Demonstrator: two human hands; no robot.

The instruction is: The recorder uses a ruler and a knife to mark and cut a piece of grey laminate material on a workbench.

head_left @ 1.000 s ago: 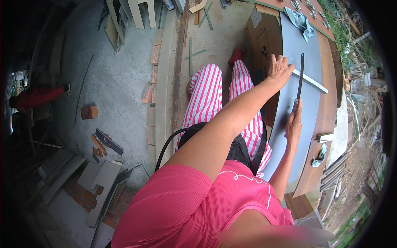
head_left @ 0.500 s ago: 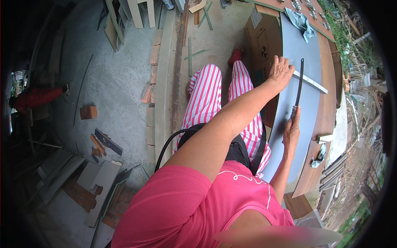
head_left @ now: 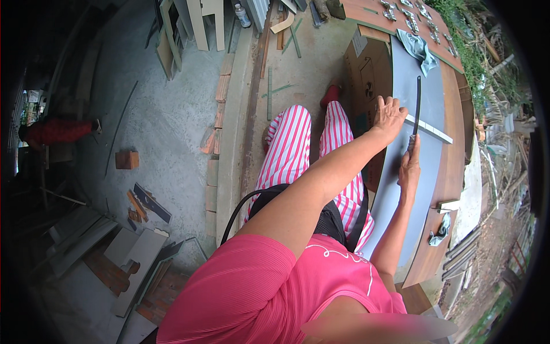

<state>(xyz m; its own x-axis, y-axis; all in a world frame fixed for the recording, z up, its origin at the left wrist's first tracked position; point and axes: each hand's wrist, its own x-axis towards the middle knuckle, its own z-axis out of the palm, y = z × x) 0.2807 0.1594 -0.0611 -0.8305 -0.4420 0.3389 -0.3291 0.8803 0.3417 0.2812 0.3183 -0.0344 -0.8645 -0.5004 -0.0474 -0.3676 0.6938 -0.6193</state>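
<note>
A thin dark saw blade point(head_left: 417, 103) with a wrapped grip is in my right hand point(head_left: 409, 167), its fingers closed round the grip. The blade points away from me and crosses a narrow white strip point(head_left: 431, 129). That strip lies across a grey-blue board point(head_left: 409, 198) on my right. My left hand point(head_left: 390, 119) grips the strip's left end, fingers bent over it. Whether the blade has cut into the strip, I cannot tell.
A light blue cloth point(head_left: 416, 48) lies beyond the strip, near a brown panel point(head_left: 375, 14) with several metal hinges. A cardboard box point(head_left: 366, 74) stands beside the board. Left are a brick point(head_left: 127, 160), wood scraps point(head_left: 150, 203) and a person in red point(head_left: 60, 132).
My right hand and the saw blade have moved forward, away from me, across the strip. My left hand keeps its hold on the strip. The view has shifted slightly.
</note>
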